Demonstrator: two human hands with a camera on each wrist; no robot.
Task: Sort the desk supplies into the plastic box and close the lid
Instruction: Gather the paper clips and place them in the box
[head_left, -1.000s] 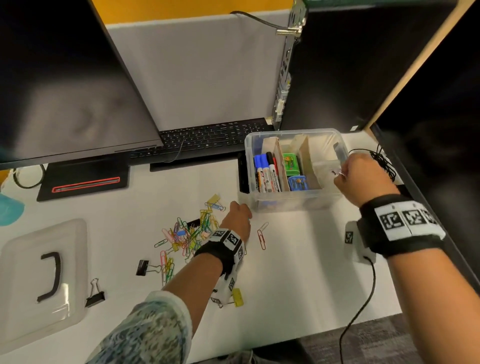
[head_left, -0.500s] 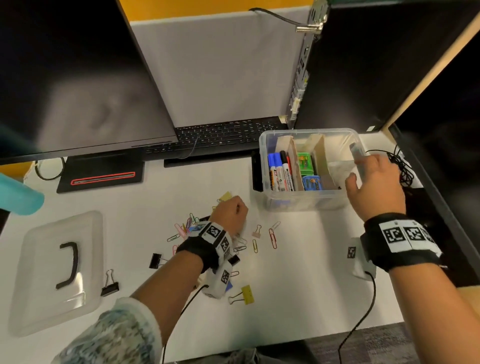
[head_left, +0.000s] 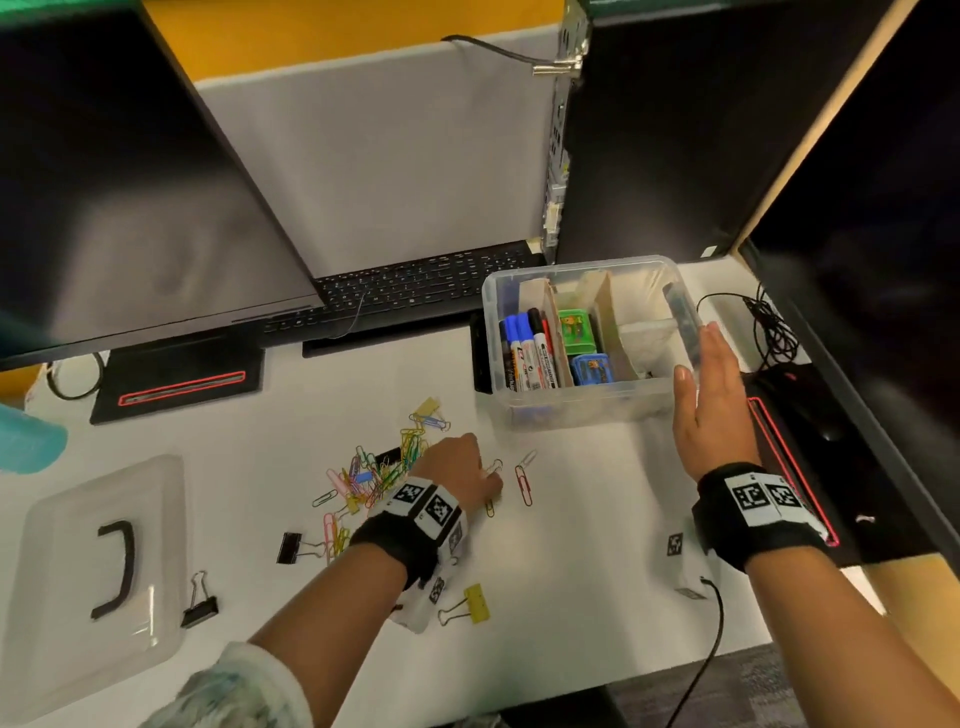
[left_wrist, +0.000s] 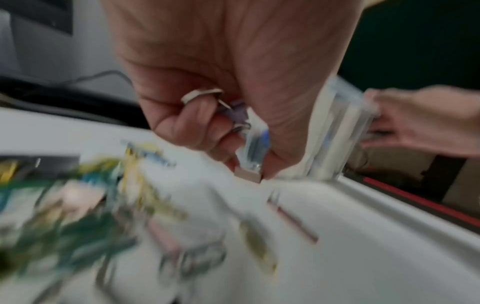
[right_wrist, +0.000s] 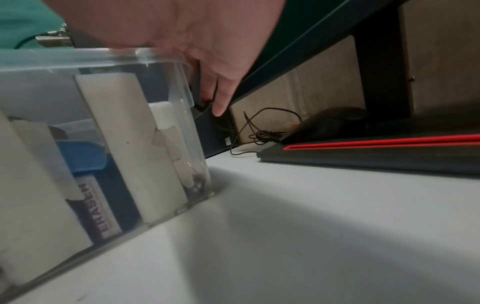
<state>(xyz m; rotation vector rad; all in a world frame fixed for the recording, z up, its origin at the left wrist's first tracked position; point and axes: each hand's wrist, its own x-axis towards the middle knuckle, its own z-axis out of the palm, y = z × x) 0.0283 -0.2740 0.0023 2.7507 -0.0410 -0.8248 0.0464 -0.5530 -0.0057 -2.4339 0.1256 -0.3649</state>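
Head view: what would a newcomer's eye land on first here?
Probably the pile of coloured paper clips mid-desk, where the left hand pinches a few. Next, the clear plastic box to its right, markers in its left compartment, with the right hand flat against its right wall.

The plastic box (head_left: 582, 405) sits on the counter (head_left: 571, 561). The markers (head_left: 527, 353) stand in its left compartment. The keyboard (head_left: 395, 296) lies behind and left of the box, the paper clips (head_left: 379, 473) in front and left of it, and the lid (head_left: 88, 577) far to its left. 2 binder clips (head_left: 200, 605) lie between lid and paper clips.
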